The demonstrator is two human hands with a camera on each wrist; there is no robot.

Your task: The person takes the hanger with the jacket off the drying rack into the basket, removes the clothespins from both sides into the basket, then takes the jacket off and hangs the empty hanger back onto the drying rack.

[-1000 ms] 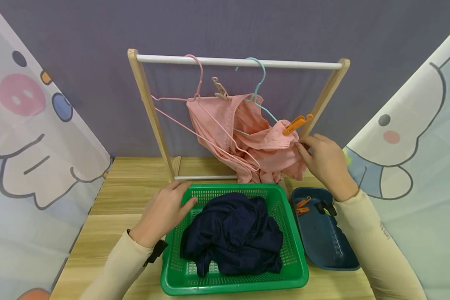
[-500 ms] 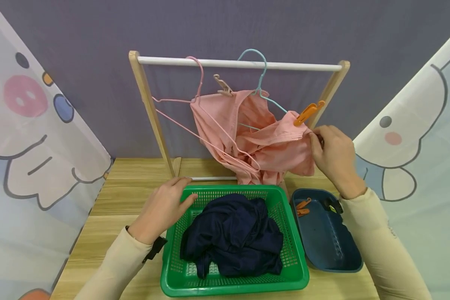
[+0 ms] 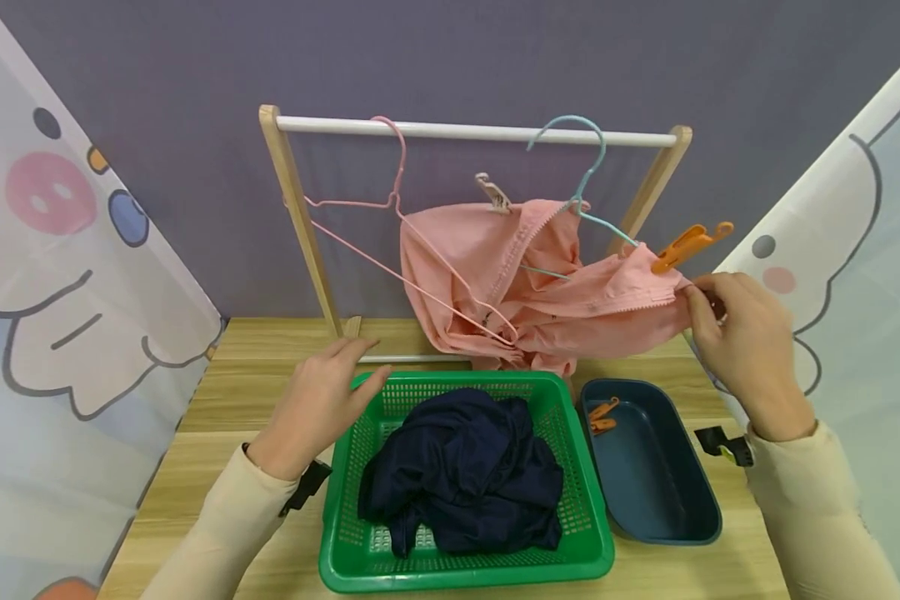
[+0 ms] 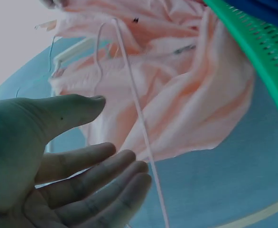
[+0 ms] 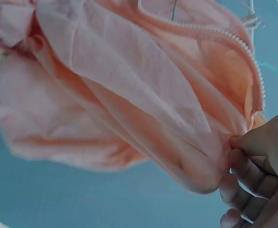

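My right hand [image 3: 750,342] pinches the right edge of a pink zip-up garment [image 3: 465,242] between thumb and fingers. In the right wrist view the same pinch shows on the cloth [image 5: 129,90], below its zip. A teal hanger [image 3: 596,158] runs through the garment, its hook at the rail; whether it bears on the rail I cannot tell. An orange clothespin [image 3: 686,247] grips the cloth just left of my right hand, and a beige clothespin [image 3: 495,192] clips the other side. My left hand [image 3: 318,400], fingers extended and holding nothing, hovers by the green basket's back left corner.
A wooden rack with a white rail [image 3: 465,132] stands at the back. An unloaded pink hanger [image 3: 397,167] hangs in front of the garment. Dark blue cloth [image 3: 465,475] fills the green basket [image 3: 465,581]. Orange clothespins [image 3: 603,417] lie in a blue tray [image 3: 708,500].
My right hand has moved right, pulling the garment's edge out. The teal hanger and both clipped clothespins have shifted right with it. The hanger's hook rose, then dropped. My left hand has barely moved.
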